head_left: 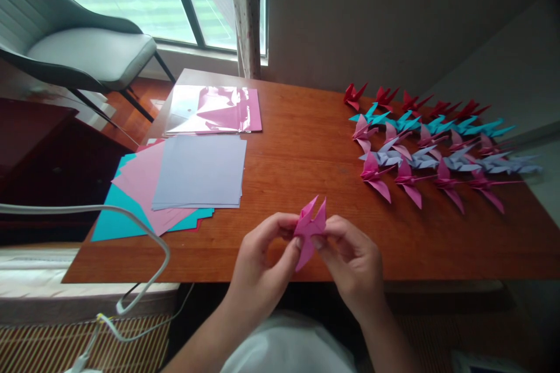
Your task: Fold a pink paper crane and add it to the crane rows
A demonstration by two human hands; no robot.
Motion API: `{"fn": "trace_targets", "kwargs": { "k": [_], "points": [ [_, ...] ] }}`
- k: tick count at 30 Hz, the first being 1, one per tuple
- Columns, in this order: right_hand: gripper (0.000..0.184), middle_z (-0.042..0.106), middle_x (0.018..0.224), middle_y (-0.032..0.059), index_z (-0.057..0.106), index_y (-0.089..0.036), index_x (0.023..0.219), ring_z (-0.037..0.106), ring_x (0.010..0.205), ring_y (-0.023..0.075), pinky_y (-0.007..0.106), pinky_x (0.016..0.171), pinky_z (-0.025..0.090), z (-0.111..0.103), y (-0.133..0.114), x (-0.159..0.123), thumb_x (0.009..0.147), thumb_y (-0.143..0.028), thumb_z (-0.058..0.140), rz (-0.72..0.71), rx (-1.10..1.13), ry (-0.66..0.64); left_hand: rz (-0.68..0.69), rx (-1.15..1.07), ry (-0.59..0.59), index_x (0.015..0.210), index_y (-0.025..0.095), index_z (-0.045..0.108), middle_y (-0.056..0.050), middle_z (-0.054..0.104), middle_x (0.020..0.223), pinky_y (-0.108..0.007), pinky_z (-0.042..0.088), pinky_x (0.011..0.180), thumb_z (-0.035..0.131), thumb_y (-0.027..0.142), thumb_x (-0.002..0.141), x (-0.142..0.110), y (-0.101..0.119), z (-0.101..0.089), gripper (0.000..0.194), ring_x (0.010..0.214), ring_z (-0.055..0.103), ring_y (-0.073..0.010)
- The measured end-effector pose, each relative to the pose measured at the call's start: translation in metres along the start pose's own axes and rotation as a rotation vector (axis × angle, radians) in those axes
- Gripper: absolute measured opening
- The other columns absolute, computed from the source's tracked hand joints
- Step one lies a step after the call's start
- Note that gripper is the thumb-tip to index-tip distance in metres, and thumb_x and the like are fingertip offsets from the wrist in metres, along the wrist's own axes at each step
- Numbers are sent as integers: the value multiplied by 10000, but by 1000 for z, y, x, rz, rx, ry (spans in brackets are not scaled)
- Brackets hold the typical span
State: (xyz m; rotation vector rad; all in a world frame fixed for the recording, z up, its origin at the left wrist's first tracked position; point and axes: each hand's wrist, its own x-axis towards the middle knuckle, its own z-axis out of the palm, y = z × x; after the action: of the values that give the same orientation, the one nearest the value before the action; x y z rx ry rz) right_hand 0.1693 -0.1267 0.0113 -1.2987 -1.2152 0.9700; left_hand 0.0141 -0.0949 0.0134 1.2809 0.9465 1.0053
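A partly folded pink paper crane point(310, 228) is held above the near edge of the wooden table point(297, 145). My left hand point(262, 262) pinches its left side with thumb and fingers. My right hand point(352, 262) pinches its right side. Two pointed flaps stick up between the hands and one point hangs down.
Rows of finished paper cranes point(437, 145) in red, teal, pink and lilac lie at the right. A stack of coloured paper sheets point(175, 183) lies at the left, with a clear plastic sleeve point(214, 109) behind it. A white cable point(131, 227) loops at the left; a chair point(87, 52) stands by the window.
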Motion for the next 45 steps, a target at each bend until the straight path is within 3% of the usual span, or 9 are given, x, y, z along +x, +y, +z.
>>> {"fn": "trace_targets", "kwargs": {
  "k": [2, 5, 11, 17, 22, 28, 36, 42, 45],
  "points": [
    [90, 629, 755, 9, 680, -212, 836, 581, 714, 165, 314, 736, 514, 1, -2, 1, 914, -252, 658, 51, 37, -15, -140, -129, -65, 949, 175, 679, -44, 714, 910, -235, 533, 760, 678, 231, 919, 2, 1, -1, 63, 851, 674, -161],
    [140, 609, 762, 12, 651, -204, 804, 589, 757, 179, 316, 747, 494, 0, -6, 5, 921, -279, 647, 164, 48, -89, -257, -222, -56, 860, 148, 673, -35, 696, 833, -205, 498, 699, 738, 289, 878, 5, 0, -2, 156, 777, 640, -139],
    [127, 636, 818, 21, 688, -206, 838, 585, 791, 181, 309, 737, 463, -2, -4, 12, 906, -312, 692, 175, 79, -75, -328, -274, -60, 822, 141, 668, -1, 659, 764, -164, 438, 623, 778, 307, 840, 5, -3, -3, 200, 688, 575, -95],
    [136, 612, 801, 6, 681, -202, 797, 549, 775, 165, 293, 719, 436, 0, -2, 13, 897, -290, 701, 181, 205, -59, -387, -295, -147, 903, 135, 690, -26, 682, 834, -189, 467, 681, 748, 329, 865, 7, -4, -1, 206, 755, 601, -119],
    [101, 613, 810, 2, 685, -202, 848, 547, 784, 162, 289, 736, 441, -1, -3, 18, 905, -285, 691, 191, 158, -83, -367, -213, -88, 829, 134, 709, -16, 667, 728, -186, 450, 617, 772, 321, 834, 5, -9, -1, 198, 664, 581, -111],
    [130, 607, 755, -20, 676, -210, 764, 547, 747, 142, 268, 715, 443, -3, -1, 22, 880, -241, 726, 127, 174, -25, -359, -180, -88, 790, 137, 704, -20, 672, 708, -178, 454, 583, 776, 304, 818, 3, -5, 0, 184, 640, 582, -111],
    [119, 639, 724, -43, 739, -239, 795, 558, 693, 99, 210, 663, 447, -6, 5, 22, 910, -245, 709, 121, 217, 29, -399, -178, -94, 773, 133, 690, -21, 670, 696, -175, 448, 564, 788, 290, 794, 2, -4, 2, 186, 622, 583, -109],
    [73, 719, 854, -21, 768, -270, 942, 648, 774, 113, 203, 709, 514, -2, 3, 22, 871, -256, 754, 166, 295, 32, -373, -108, -101, 764, 136, 685, -21, 662, 680, -181, 446, 554, 766, 289, 811, 1, -5, 3, 179, 612, 576, -113],
    [31, 718, 802, -22, 769, -260, 881, 649, 731, 109, 193, 673, 519, -1, 4, 23, 854, -244, 772, 140, 264, 65, -349, -59, -109, 777, 135, 690, -31, 673, 687, -189, 454, 557, 745, 302, 834, -1, -5, 4, 184, 617, 586, -121]
  ]
}}
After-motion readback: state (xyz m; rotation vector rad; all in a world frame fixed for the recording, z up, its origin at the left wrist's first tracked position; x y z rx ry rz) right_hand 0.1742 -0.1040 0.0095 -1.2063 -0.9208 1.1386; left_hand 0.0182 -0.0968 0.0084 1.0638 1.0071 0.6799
